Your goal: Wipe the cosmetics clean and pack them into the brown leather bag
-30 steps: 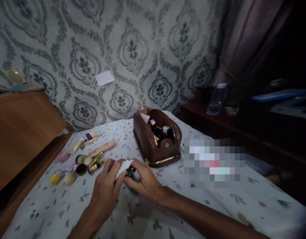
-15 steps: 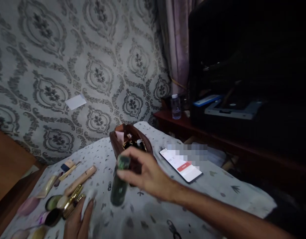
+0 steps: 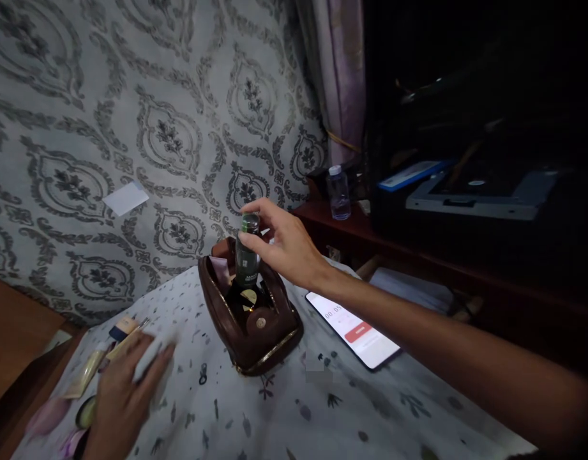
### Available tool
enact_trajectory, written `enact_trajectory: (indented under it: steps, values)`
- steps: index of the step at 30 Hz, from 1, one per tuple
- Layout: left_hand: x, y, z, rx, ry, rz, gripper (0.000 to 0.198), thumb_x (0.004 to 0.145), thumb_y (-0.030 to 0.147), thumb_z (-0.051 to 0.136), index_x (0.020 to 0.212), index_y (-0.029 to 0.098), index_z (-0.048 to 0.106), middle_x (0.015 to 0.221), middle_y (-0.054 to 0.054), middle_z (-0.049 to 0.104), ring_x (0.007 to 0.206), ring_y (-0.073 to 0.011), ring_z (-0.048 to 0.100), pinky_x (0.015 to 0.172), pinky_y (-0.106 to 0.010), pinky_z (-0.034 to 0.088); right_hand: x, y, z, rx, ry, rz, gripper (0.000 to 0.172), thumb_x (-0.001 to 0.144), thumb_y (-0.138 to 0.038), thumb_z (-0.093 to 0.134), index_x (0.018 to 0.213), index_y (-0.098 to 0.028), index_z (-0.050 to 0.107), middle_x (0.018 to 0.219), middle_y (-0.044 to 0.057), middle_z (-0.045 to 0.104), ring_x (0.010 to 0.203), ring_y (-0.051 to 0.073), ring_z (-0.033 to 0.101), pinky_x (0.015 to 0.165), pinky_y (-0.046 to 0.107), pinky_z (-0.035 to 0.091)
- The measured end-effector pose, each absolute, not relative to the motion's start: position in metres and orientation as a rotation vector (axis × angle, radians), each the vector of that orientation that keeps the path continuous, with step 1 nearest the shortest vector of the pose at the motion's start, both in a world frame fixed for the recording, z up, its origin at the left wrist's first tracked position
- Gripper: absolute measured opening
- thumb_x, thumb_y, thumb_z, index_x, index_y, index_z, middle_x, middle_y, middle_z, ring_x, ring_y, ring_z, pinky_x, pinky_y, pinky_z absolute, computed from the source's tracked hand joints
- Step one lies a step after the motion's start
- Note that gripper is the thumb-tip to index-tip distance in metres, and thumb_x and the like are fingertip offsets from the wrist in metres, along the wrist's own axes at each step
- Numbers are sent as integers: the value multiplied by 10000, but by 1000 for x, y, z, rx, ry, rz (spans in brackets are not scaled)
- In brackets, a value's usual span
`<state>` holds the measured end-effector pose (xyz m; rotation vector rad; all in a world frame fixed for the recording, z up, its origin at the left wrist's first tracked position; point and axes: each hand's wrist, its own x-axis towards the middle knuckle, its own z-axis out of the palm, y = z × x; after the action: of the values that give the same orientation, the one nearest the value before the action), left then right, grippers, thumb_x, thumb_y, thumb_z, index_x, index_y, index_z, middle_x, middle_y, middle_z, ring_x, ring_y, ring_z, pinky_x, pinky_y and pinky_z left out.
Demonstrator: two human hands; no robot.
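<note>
My right hand (image 3: 286,246) grips a dark green bottle (image 3: 248,259) by its top, upright over the open mouth of a brown zip bag (image 3: 269,348). The bottle's lower end is inside the opening, beside a pink item (image 3: 220,273) and a gold round piece (image 3: 249,298). At the lower left, my left hand (image 3: 124,396) is closed around a white object (image 3: 147,359), blurred by motion. Under and beside it lie a cream tube (image 3: 87,372), a pink sponge (image 3: 47,416) and a small blue-and-beige item (image 3: 123,328). My left hand hides other cosmetics.
A lit phone (image 3: 365,338) lies right of the bag, under my right forearm. A clear water bottle (image 3: 339,195) stands on a dark red ledge (image 3: 317,217) behind. Patterned wall covering (image 3: 169,134) rises at the back, with a curtain (image 3: 344,76) beside it.
My right hand has carried the green bottle up and right from in front of the bag to its opening. My left hand has shifted left and up with the white object.
</note>
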<state>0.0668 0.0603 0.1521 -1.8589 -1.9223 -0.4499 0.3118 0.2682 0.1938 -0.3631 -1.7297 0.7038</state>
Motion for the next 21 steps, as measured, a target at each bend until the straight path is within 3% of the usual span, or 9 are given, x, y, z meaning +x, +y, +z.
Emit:
enact_trajectory:
  steps: [3,6,12,17,21]
  values:
    - [100,127,213,-2000,-1859,-358,355,939,392,395,853,220,694,726,-38,616,717,-191,600,632,-274,494,311,273,190,-389,-1730,724,241,805,-205,583,1044,-176,567,734,-37,532,664,132,478,636,273,364]
    - [119,186,241,-2351,-1763,58,281,926,301,435,909,241,710,884,-33,690,884,-203,626,745,-265,459,314,276,187,-389,-1720,750,239,797,-205,591,1033,-182,567,734,-36,528,671,132,483,646,273,372]
    - [132,239,236,-2416,-1719,638,172,815,226,595,947,221,705,984,-36,717,882,-222,673,711,-268,477,322,275,178,-364,-1701,855,231,813,-225,595,1037,-186,551,827,-4,587,737,144,535,665,279,396]
    - [139,246,228,-2224,-1713,793,202,787,153,579,949,169,699,1012,-103,718,896,-259,695,747,-313,510,318,275,174,-389,-1738,843,229,810,-223,598,1031,-184,552,867,4,607,751,147,540,676,280,400]
    - [127,251,234,-2154,-1671,792,203,816,161,541,950,188,691,985,-91,728,954,-252,692,768,-290,508,311,277,175,-407,-1799,799,197,821,-212,581,1014,-193,546,763,-29,565,683,135,503,649,266,385]
